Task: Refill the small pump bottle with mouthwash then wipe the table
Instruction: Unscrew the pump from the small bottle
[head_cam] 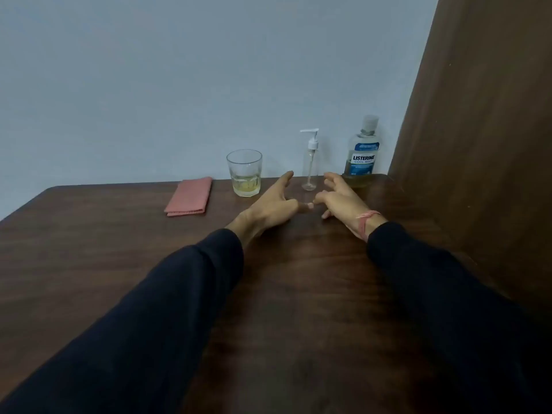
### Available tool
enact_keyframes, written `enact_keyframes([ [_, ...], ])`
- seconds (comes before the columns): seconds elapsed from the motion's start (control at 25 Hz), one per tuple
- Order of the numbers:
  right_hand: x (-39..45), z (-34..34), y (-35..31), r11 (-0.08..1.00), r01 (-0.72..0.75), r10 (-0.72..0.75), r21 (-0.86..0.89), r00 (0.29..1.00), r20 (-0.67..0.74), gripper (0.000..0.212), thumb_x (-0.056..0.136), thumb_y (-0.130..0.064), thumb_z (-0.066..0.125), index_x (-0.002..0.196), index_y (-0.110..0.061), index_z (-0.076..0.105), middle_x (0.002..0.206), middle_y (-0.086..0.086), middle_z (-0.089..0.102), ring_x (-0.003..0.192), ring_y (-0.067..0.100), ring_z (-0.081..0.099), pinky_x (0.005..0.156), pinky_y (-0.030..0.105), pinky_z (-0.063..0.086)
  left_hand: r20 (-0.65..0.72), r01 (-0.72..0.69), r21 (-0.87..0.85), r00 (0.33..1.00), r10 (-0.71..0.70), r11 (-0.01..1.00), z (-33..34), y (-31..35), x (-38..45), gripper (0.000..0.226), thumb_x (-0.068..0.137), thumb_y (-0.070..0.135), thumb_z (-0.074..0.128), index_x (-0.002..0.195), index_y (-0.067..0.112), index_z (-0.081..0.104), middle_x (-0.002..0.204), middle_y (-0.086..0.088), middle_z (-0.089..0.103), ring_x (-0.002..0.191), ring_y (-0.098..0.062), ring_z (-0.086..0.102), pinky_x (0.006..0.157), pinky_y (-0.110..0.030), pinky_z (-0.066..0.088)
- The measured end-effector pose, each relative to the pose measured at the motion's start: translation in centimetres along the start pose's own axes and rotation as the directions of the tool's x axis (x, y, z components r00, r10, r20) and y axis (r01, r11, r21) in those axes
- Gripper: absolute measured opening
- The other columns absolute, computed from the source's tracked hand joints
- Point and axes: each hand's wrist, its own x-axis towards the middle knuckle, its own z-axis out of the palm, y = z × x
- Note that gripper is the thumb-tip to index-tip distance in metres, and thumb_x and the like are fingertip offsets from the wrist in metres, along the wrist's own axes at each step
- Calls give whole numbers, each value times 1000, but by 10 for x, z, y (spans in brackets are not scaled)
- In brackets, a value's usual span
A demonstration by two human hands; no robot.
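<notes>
A small clear pump bottle (pixel 309 165) with a white pump stands upright near the table's far edge and looks empty. Right of it stands a Listerine mouthwash bottle (pixel 361 153) with a grey cap. A folded pink cloth (pixel 188 197) lies flat at the far left. My left hand (pixel 273 204) and my right hand (pixel 340 198) reach out over the table just in front of the pump bottle, one on each side. The fingers of both are spread and hold nothing. Neither hand touches the bottle.
A drinking glass (pixel 245 173) with a little yellowish liquid stands between the cloth and the pump bottle. The dark wooden table (pixel 298 294) ends at a pale wall. A brown wooden panel (pixel 478 130) rises along the right side.
</notes>
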Motion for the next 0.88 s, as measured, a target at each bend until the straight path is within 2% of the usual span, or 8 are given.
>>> enact_keyframes([
  [0.12, 28, 5, -1, 996, 21, -25, -88, 998, -51, 77, 105, -7, 58, 173, -23, 24, 178, 2, 31, 111, 29, 73, 73, 29, 59, -47, -32, 11, 998, 33, 999, -2, -3, 31, 92, 110, 17, 68, 183, 25, 12, 190, -2, 21, 174, -25, 27, 137, -40, 27],
  [0.2, 48, 10, 1, 997, 44, -49, -65, 996, -77, 72, 106, -2, 54, 172, -21, 29, 173, 3, 40, 94, 17, 72, 76, 33, 64, -55, -54, -5, 997, 54, 999, -3, -10, 59, 89, 109, 5, 62, 182, 22, 15, 188, -5, 28, 170, -26, 36, 132, -40, 40],
  [0.28, 60, 11, 3, 998, 58, -59, -19, 994, -96, 63, 106, 2, 55, 165, -16, 43, 162, 5, 55, 88, 8, 68, 70, 31, 66, -69, -86, -21, 994, 84, 996, -1, -16, 84, 79, 110, 0, 59, 179, 14, 24, 174, -9, 50, 138, -26, 69, 94, -26, 63],
  [0.36, 63, 10, 8, 996, 90, -92, -25, 991, -95, 49, 107, -3, 63, 155, -11, 58, 151, 6, 67, 91, 7, 73, 65, 26, 66, -102, -140, 18, 985, 141, 990, 2, -17, 92, 58, 114, -1, 58, 169, 5, 42, 152, -11, 65, 96, -15, 75, 63, -15, 58],
  [0.52, 38, 9, 15, 990, 136, -139, -32, 985, -103, 38, 105, -4, 70, 142, -10, 69, 137, 7, 76, 101, 9, 75, 91, 28, 65, -139, -178, 107, 971, 192, 978, 1, -25, 75, 42, 109, 8, 73, 151, 4, 67, 141, -7, 79, 125, -28, 79, 102, -27, 61],
  [0.6, 9, 4, 12, 982, 163, -171, -94, 983, -75, 36, 103, -8, 73, 139, -14, 72, 132, -1, 77, 111, 4, 70, 101, 21, 56, -94, -211, 156, 969, 227, 965, -3, -25, 47, 41, 104, 14, 81, 144, 10, 74, 136, 0, 82, 130, -17, 78, 120, -36, 57],
  [0.72, -45, 1, 9, 962, 189, -192, -196, 981, 4, 34, 102, -19, 77, 135, -23, 76, 129, -7, 80, 120, 1, 70, 110, 21, 51, -30, -255, 229, 963, 269, 939, -9, -26, -9, 43, 101, 24, 87, 141, 14, 77, 137, 6, 83, 128, -6, 76, 119, -35, 58],
  [0.88, -111, 7, 6, 931, 243, -229, -271, 970, 85, 32, 97, -33, 84, 128, -30, 80, 119, -15, 83, 117, -6, 72, 113, 24, 51, -18, -262, 260, 961, 276, 930, -16, -34, -89, 38, 100, 34, 88, 136, 25, 78, 127, 16, 85, 120, 4, 77, 94, -15, 56],
])
